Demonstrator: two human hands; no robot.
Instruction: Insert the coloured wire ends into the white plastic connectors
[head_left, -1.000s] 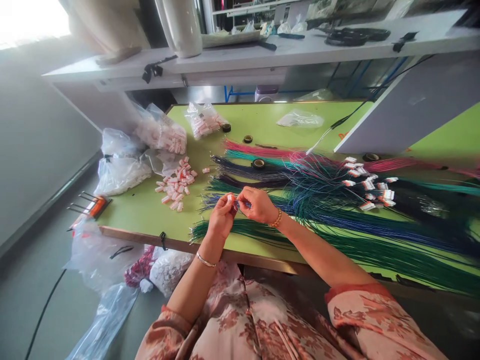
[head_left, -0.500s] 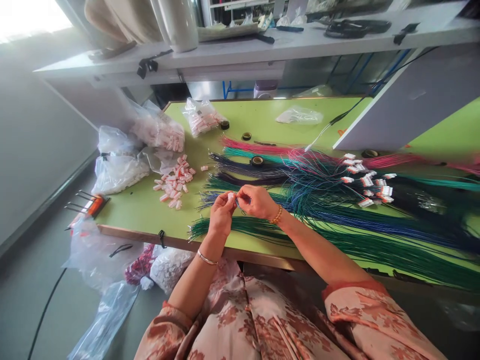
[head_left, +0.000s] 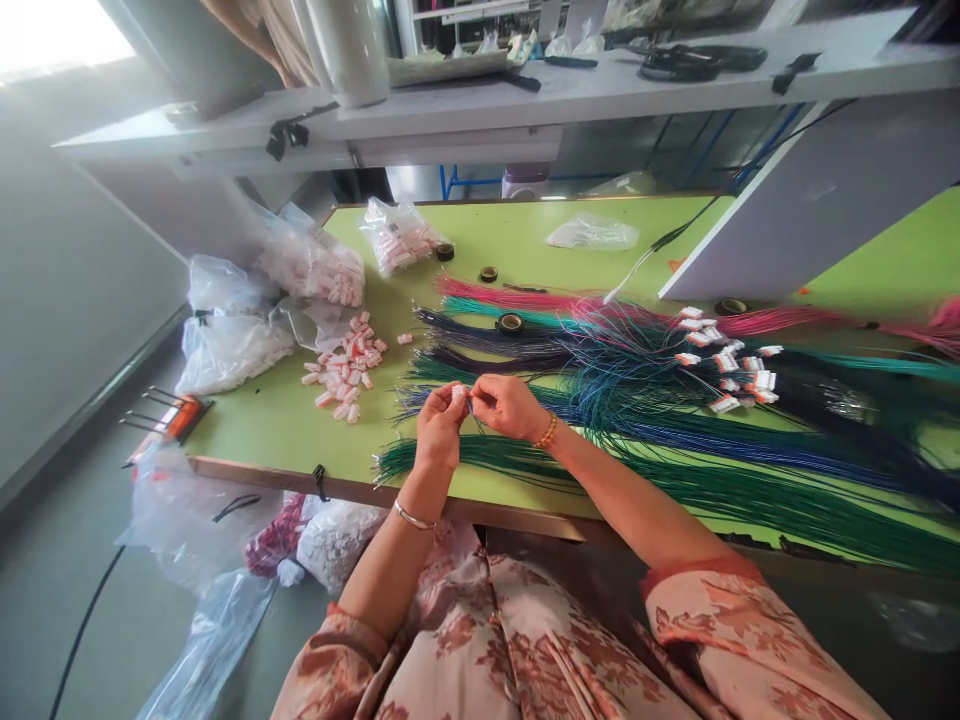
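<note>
Near the front edge of the green table, my left hand (head_left: pixel 438 428) pinches a small white and orange connector (head_left: pixel 457 392). My right hand (head_left: pixel 506 406) touches it from the right, its fingers closed on a thin wire (head_left: pixel 470 403) that runs at the connector. Beneath and beyond both hands lie bundles of green wires (head_left: pixel 525 455), blue wires (head_left: pixel 675 437) and pink wires (head_left: pixel 517 295). Left of my hands is a loose pile of similar connectors (head_left: pixel 351 362). A cluster of connectors with wires attached (head_left: pixel 727 365) rests on the bundles to the right.
Bags of connectors (head_left: pixel 397 238) stand at the table's back left. Black tape rolls (head_left: pixel 510 323) lie among the wires. An orange holder with metal prongs (head_left: pixel 184 415) sits at the left corner. A white shelf (head_left: pixel 465 110) spans the back, its upright panel (head_left: pixel 810 200) at right.
The whole view has shifted slightly. Both hands stay close together at the connector, with only a small change in finger position.
</note>
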